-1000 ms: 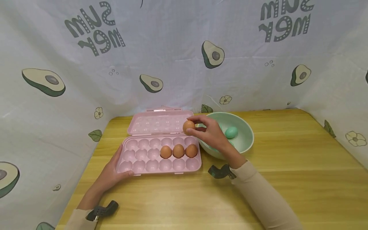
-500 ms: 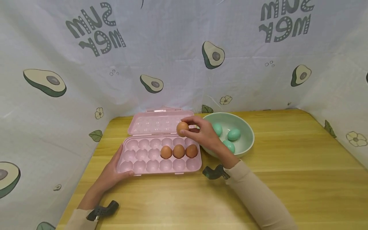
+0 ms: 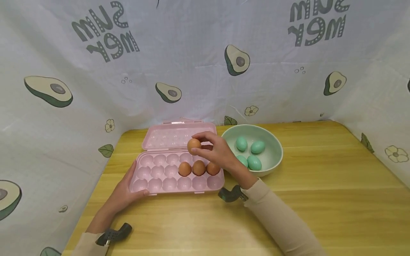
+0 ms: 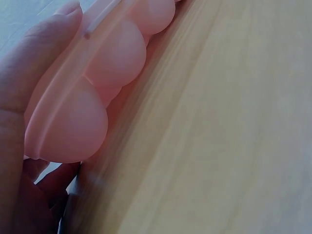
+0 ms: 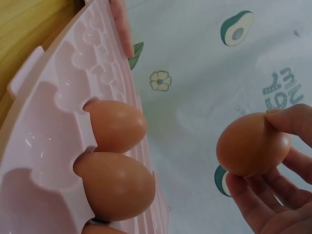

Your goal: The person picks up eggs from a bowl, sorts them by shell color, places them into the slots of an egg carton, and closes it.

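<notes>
A pink plastic egg carton (image 3: 189, 184) lies on the table with its lid (image 3: 166, 138) folded back. Three brown eggs (image 3: 199, 168) sit side by side in the right half of its middle row. My right hand (image 3: 214, 149) pinches another brown egg (image 3: 193, 146) between thumb and fingertips, above the back row of cups. The right wrist view shows this held egg (image 5: 252, 144) apart from the carton. My left hand (image 3: 123, 192) grips the carton's left end, thumb along the front rim. In the left wrist view, fingers (image 4: 51, 187) reach round the carton's end cup.
A pale green bowl (image 3: 273, 160) stands right of the carton, close to it, with several green eggs (image 3: 257, 147) inside. The wooden table (image 3: 320, 199) meets a printed white cloth (image 3: 205, 89) at the back and sides.
My right hand has carried the brown egg leftward from beside the bowl to above the carton's back row. More green eggs show in the bowl. The left hand and carton stay put.
</notes>
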`<state>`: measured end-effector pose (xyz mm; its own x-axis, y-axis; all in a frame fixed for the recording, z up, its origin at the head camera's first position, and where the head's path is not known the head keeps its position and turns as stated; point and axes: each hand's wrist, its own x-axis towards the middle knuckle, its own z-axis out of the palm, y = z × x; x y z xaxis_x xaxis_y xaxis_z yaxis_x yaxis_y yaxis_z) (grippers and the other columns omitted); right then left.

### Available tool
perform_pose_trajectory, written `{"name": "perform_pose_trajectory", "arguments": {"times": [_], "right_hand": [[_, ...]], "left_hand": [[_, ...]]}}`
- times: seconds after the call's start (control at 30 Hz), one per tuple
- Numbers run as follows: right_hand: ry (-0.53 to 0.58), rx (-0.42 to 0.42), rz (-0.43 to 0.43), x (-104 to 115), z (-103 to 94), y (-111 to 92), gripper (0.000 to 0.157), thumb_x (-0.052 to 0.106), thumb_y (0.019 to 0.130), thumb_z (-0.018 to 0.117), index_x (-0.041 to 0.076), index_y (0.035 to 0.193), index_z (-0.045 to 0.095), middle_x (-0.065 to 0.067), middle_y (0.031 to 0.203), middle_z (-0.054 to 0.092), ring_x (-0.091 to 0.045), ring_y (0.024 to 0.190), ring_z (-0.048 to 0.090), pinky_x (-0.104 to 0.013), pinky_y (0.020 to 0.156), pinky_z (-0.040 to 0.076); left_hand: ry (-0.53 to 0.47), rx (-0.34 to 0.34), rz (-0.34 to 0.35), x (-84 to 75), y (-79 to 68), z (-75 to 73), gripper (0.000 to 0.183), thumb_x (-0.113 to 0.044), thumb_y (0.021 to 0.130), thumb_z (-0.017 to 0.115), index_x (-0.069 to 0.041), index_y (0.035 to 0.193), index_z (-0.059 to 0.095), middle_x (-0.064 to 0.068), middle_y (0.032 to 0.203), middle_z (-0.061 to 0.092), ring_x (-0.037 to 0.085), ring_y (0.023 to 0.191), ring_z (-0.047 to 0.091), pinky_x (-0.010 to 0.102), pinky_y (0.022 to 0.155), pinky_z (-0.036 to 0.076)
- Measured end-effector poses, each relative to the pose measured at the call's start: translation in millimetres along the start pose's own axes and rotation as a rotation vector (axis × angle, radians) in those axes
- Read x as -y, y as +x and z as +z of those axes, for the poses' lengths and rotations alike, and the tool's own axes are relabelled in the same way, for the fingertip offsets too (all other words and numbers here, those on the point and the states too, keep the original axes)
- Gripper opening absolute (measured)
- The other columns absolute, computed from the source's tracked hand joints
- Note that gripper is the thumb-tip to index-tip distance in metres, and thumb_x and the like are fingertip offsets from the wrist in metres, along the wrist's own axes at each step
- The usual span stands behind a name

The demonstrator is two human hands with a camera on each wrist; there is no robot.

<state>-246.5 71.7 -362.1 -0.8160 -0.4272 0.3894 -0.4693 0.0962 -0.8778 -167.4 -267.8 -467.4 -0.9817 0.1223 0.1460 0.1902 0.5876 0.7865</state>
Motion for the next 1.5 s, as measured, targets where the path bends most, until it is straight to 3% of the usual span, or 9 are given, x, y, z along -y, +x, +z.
{"name": "perform_pose_trajectory", "arguments": {"times": [0.23, 0.5, 0.7, 0.9, 1.1, 1.5], "right_hand": [[-0.012, 0.027, -0.010, -11, 11.1, 6, 0.041, 0.014, 0.083, 0.076, 0.002, 0.120, 0.063, -0.006, 0.116, 0.063, -0.019, 0.101, 0.063, -0.031, 0.088, 0.053], [0.012, 0.059, 0.051, -13, 27.8, 8, 0.040, 0.018, 0.083, 0.077, 0.008, 0.120, 0.064, -0.001, 0.113, 0.062, -0.019, 0.104, 0.062, -0.027, 0.090, 0.051], [0.064, 0.086, 0.047, -16, 43.0, 15, 0.041, 0.016, 0.083, 0.077, 0.003, 0.120, 0.063, -0.006, 0.114, 0.063, -0.021, 0.103, 0.063, -0.028, 0.089, 0.052], [0.040, 0.090, 0.090, -18, 53.4, 20, 0.040, 0.016, 0.082, 0.077, 0.006, 0.119, 0.064, -0.006, 0.112, 0.064, -0.021, 0.101, 0.065, -0.028, 0.088, 0.052], [0.044, 0.106, 0.121, -24, 62.3, 21, 0.042, 0.014, 0.083, 0.076, 0.006, 0.122, 0.062, -0.009, 0.117, 0.063, -0.026, 0.104, 0.064, -0.035, 0.090, 0.052], [-0.139, 0.149, 0.081, -32, 68.0, 17, 0.038, 0.023, 0.083, 0.077, 0.011, 0.117, 0.066, 0.001, 0.107, 0.067, -0.015, 0.099, 0.065, -0.030, 0.088, 0.052]], "left_hand": [[0.001, -0.002, 0.010, -1.5, 1.7, -2.6, 0.117, -0.027, 0.070, 0.084, -0.015, 0.157, 0.006, 0.019, 0.158, 0.017, 0.045, 0.139, 0.023, 0.063, 0.107, 0.023], [0.016, -0.002, 0.007, -1.0, 1.0, -4.1, 0.118, -0.028, 0.070, 0.085, -0.014, 0.156, 0.006, 0.020, 0.158, 0.017, 0.045, 0.139, 0.024, 0.064, 0.107, 0.023], [0.021, -0.006, -0.004, -0.3, -1.7, -6.4, 0.117, -0.028, 0.070, 0.084, -0.016, 0.157, 0.006, 0.020, 0.158, 0.017, 0.046, 0.139, 0.023, 0.064, 0.106, 0.023], [0.005, -0.003, -0.003, -0.3, -0.4, -5.9, 0.116, -0.027, 0.071, 0.084, -0.016, 0.157, 0.006, 0.019, 0.158, 0.016, 0.045, 0.139, 0.023, 0.063, 0.107, 0.022], [-0.019, -0.002, 0.008, 0.0, 1.0, -5.3, 0.117, -0.025, 0.070, 0.084, -0.016, 0.157, 0.007, 0.019, 0.158, 0.016, 0.044, 0.140, 0.022, 0.063, 0.107, 0.022], [-0.026, 0.005, -0.003, -0.3, 0.1, -3.3, 0.116, -0.026, 0.071, 0.084, -0.017, 0.157, 0.006, 0.019, 0.158, 0.016, 0.043, 0.140, 0.023, 0.062, 0.108, 0.023]]}}
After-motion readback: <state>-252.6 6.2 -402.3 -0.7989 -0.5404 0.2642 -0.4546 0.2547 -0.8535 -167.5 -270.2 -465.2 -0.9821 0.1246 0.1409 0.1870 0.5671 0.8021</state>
